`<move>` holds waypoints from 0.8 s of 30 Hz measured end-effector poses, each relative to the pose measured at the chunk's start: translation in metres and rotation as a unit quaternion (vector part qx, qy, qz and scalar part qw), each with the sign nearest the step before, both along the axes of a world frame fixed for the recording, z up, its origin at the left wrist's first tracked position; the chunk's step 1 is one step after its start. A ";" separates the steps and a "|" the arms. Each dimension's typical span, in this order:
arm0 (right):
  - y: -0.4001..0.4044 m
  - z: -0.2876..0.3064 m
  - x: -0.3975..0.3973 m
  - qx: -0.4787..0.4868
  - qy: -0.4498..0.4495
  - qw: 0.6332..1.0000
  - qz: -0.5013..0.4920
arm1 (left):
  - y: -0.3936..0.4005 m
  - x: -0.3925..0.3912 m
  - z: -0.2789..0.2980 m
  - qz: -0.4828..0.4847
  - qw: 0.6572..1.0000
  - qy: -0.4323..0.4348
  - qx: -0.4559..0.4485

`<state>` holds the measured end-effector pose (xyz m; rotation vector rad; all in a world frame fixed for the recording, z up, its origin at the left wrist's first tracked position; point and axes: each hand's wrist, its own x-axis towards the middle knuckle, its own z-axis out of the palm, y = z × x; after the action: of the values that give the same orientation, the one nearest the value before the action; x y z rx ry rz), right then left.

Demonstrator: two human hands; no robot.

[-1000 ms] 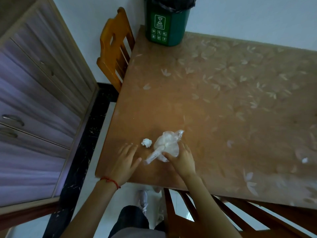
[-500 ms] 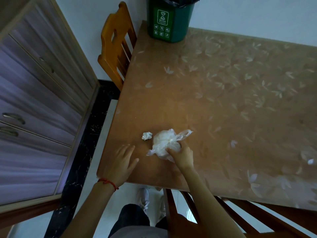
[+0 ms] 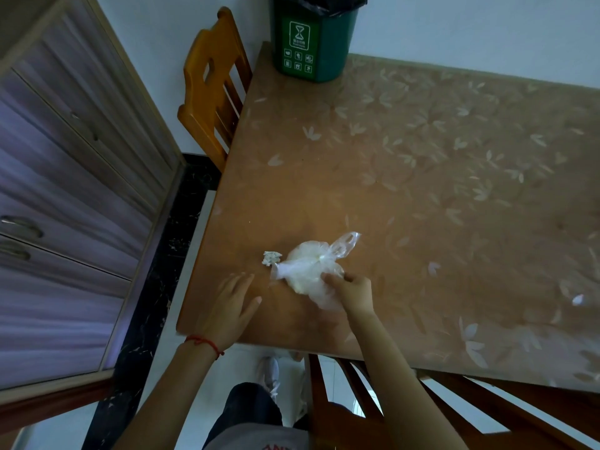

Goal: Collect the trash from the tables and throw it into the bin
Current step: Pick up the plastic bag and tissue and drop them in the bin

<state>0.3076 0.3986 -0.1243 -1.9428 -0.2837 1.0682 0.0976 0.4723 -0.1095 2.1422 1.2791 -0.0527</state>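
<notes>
A crumpled clear plastic bag with white stuff inside lies near the front left corner of the brown table. My right hand pinches its near edge. A small white paper scrap lies just left of the bag. My left hand, with a red string on the wrist, rests flat on the table left of the bag, fingers apart, holding nothing. A green bin with a black liner stands at the table's far left corner.
An orange wooden chair stands at the table's left side near the bin. A dark wooden chair is tucked under the near edge. A cabinet with drawers fills the left. Another small white scrap lies at the table's right.
My right hand has closed its fingers on the bag's near edge and the bag has shifted slightly. My left hand has stayed flat on the table.
</notes>
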 end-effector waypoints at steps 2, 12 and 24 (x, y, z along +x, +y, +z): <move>-0.002 0.004 0.002 0.012 0.034 0.999 -0.028 | 0.000 0.001 -0.001 0.003 1.000 -0.004 -0.006; -0.025 0.017 0.008 0.078 0.109 0.987 -0.086 | 0.009 0.017 -0.015 0.038 0.997 -0.053 -0.034; -0.035 0.029 0.015 0.098 0.083 0.985 -0.113 | 0.044 0.059 -0.041 0.117 0.985 -0.113 -0.051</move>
<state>0.3226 0.3638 -0.0955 -1.6555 -0.0710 1.0045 0.1567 0.5165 -0.1510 1.8399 1.3519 0.2113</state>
